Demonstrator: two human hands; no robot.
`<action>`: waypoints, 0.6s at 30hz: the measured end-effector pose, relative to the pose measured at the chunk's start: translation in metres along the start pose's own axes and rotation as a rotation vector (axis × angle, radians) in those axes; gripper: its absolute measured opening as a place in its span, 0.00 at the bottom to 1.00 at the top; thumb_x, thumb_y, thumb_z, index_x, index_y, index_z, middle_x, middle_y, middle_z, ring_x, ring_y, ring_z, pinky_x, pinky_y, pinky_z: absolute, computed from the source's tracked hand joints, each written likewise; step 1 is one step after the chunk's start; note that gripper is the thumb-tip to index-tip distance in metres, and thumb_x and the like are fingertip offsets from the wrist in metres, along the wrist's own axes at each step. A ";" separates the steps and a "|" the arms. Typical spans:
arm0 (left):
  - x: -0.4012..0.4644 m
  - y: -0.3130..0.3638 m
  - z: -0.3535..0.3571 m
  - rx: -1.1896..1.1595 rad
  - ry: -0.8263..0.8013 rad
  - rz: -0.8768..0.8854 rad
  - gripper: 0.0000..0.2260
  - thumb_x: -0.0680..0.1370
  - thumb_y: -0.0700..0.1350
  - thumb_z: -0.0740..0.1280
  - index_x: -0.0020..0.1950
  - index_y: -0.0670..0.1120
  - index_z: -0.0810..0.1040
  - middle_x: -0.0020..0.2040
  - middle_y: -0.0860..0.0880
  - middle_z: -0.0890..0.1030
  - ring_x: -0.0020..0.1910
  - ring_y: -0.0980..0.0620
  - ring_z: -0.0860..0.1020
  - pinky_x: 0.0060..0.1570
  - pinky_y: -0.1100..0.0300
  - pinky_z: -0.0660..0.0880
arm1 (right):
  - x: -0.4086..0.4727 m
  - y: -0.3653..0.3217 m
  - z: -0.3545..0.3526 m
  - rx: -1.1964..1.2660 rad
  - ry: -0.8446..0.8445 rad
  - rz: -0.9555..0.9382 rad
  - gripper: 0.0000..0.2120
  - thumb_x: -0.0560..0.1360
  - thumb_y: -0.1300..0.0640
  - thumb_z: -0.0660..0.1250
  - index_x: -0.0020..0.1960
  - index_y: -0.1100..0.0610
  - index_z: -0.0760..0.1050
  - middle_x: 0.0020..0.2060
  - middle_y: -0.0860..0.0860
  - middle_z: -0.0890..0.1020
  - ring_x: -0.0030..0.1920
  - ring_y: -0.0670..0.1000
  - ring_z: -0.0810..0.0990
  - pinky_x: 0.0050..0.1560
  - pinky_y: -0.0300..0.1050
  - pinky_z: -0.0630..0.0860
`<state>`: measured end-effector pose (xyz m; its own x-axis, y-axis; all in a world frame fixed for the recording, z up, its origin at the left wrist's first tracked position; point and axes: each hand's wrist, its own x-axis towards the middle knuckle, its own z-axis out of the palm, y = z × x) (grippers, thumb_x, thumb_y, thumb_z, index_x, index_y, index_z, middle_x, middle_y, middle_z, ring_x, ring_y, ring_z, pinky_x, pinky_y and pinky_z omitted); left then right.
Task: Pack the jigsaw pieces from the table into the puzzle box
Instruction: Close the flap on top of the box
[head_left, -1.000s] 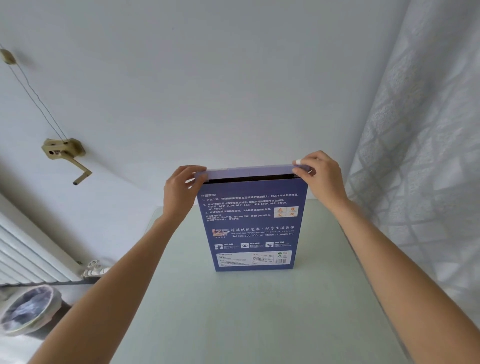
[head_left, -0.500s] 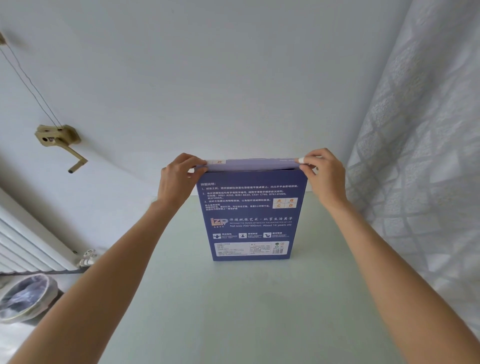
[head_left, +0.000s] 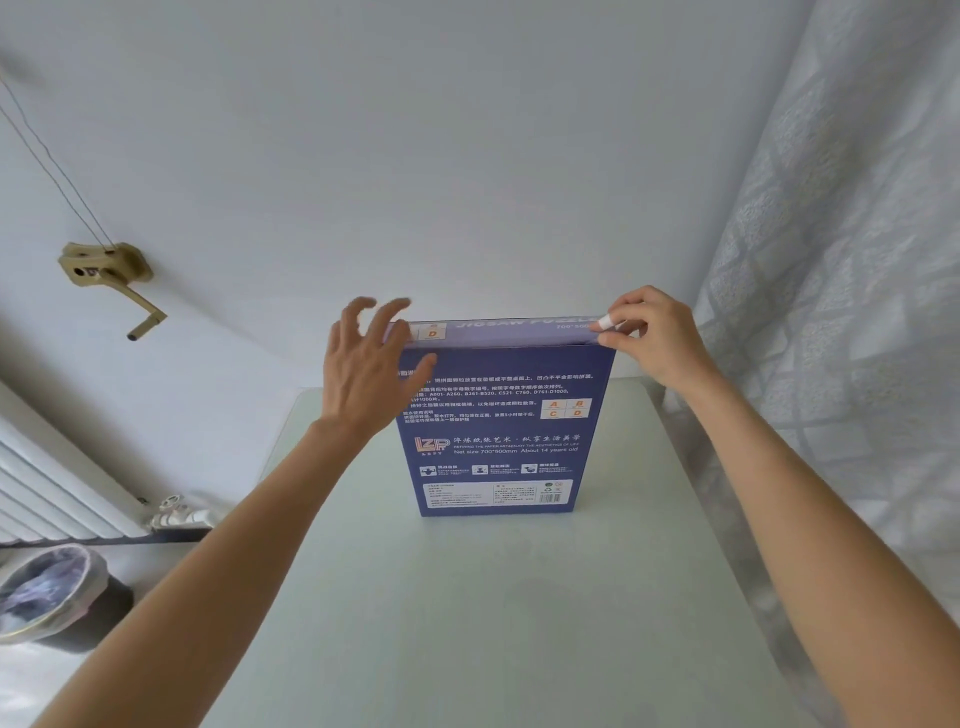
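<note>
The puzzle box (head_left: 498, 421), dark blue with white print and an orange logo, stood upright on its narrow end in the middle of the pale glass worktop (head_left: 467, 623), its printed back turned toward the camera. Its top flap lay down along the upper edge, showing light lettering and a small square marked D near the left corner.

The left hand (head_left: 371, 364) was at the box's upper left corner with its fingers spread wide and slightly blurred; the thumb lay against the near face just below the top edge, while the fingertips reached over the flap. That grip was spread, clasping nothing. The right hand (head_left: 652, 335) was at the upper right corner, its grip pressed together on the corner of the puzzle box, thumb on the near side and forefinger on top. A white strip showed on the forefinger tip; whether tape or a bandage could not be told.

No loose jigsaw pieces showed on the worktop. At far left, a tan hand crank (head_left: 111, 278) was fixed to the wall with thin cords running up from it. A white radiator (head_left: 47, 483) stood along the left wall, and a lined waste bin (head_left: 54, 592) sat on the floor near it. A patterned white curtain (head_left: 841, 260) hung along the right side.
</note>
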<state>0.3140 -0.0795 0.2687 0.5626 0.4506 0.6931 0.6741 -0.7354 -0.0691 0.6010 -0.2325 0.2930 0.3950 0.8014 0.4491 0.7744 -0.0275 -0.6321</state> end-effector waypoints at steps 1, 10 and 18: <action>0.005 0.008 -0.001 -0.014 -0.067 0.058 0.17 0.74 0.58 0.59 0.53 0.48 0.77 0.67 0.51 0.72 0.68 0.44 0.64 0.62 0.47 0.67 | 0.001 0.000 -0.004 0.035 -0.043 0.028 0.08 0.67 0.65 0.74 0.44 0.57 0.82 0.47 0.51 0.77 0.32 0.40 0.75 0.38 0.27 0.67; 0.026 0.048 0.018 -0.105 -0.448 0.279 0.24 0.80 0.57 0.53 0.75 0.60 0.49 0.76 0.57 0.56 0.75 0.48 0.55 0.71 0.45 0.53 | 0.000 -0.005 -0.025 0.204 -0.269 0.147 0.12 0.65 0.63 0.76 0.40 0.47 0.81 0.45 0.45 0.76 0.37 0.49 0.75 0.48 0.40 0.70; 0.025 0.048 0.019 -0.140 -0.451 0.262 0.21 0.81 0.55 0.52 0.74 0.62 0.53 0.75 0.58 0.58 0.74 0.49 0.56 0.71 0.46 0.54 | -0.005 -0.009 -0.016 0.004 -0.240 0.161 0.05 0.69 0.55 0.74 0.43 0.54 0.79 0.55 0.48 0.72 0.50 0.46 0.73 0.50 0.36 0.66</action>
<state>0.3690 -0.0942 0.2692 0.8738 0.3932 0.2860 0.4309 -0.8988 -0.0808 0.6003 -0.2457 0.3071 0.3843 0.9054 0.1805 0.7091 -0.1643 -0.6857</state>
